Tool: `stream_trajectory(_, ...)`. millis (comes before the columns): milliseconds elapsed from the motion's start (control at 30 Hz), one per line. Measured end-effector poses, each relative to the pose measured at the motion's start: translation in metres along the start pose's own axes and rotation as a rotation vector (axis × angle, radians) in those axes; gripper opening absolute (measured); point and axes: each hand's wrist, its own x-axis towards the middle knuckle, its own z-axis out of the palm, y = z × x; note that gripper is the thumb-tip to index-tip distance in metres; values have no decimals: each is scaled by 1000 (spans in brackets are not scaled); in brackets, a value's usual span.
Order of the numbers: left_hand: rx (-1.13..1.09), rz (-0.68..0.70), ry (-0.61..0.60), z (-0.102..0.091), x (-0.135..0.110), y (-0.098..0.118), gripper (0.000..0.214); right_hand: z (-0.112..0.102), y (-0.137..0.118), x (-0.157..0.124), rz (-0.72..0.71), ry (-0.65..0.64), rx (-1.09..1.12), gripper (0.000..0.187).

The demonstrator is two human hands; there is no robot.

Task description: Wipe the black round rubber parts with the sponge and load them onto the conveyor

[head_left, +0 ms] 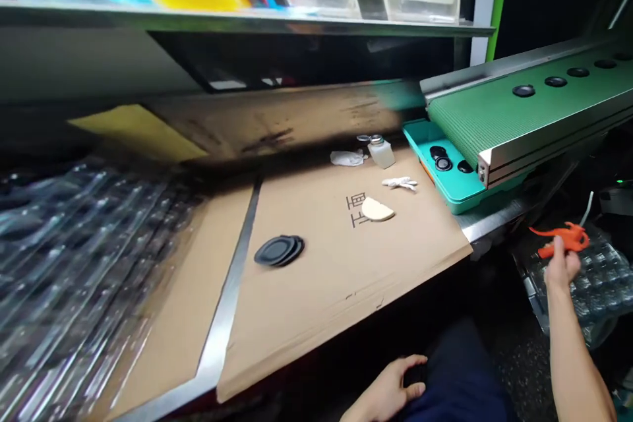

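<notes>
My right hand (562,266) is closed around an orange air blow gun (568,239), held out at the far right above clear plastic trays. My left hand (388,388) is low in front, near my dark-clothed lap. Its fingers curl around something dark, too dim to make out. On the cardboard-covered table (316,323) lies a small stack of black round discs (278,251). Farther right on it are a cream half-round pad (377,210), a crumpled white glove or cloth (399,183) and a whitish bottle (381,153) with its lid open.
A green conveyor belt (514,115) at the right carries several black discs. Beneath its end sits a teal bin (452,201) with black discs inside. Stacked clear plastic trays (89,283) fill the left side. Another clear tray (606,277) lies low at the right.
</notes>
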Motion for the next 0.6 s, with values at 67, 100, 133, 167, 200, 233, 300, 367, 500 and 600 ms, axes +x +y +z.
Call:
stream_trajectory(67, 12, -7, -33, 6, 5, -9, 71, -28, -16, -32, -5, -41, 86, 69)
stream_trajectory(100, 8, 1, -52, 7, 8, -11, 72, -41, -25, -52, -9, -193, 53, 66)
stream_trajectory(133, -15, 16, -64, 8, 11, -12, 71, -52, -34, -74, 2, -384, -5, 61)
stream_trajectory(167, -64, 32, -61, 7, 14, -13, 71, -61, -42, -95, 28, -603, -65, 58)
stream_trajectory(200, -143, 44, -53, 6, 19, -14, 71, -67, -48, -117, 67, -789, -109, 57)
stream_trajectory(233, -261, 43, -30, 4, 24, -15, 71, -69, -54, -139, 106, -959, -150, 55)
stream_trajectory(300, -606, 1, 52, 0, 35, -21, 69, -66, -59, -179, 127, -1230, -292, 48)
stream_trajectory(367, -1023, -69, 174, -2, 44, -30, 64, -55, -61, -214, -14, -1341, -522, 43)
stream_trajectory(500, -1589, -172, 417, 1, 54, -49, 50, -28, -67, -258, -395, -1409, -892, 41)
stream_trajectory(600, -1729, -200, 508, 3, 55, -59, 46, -14, -75, -272, -511, -1476, -971, 42)
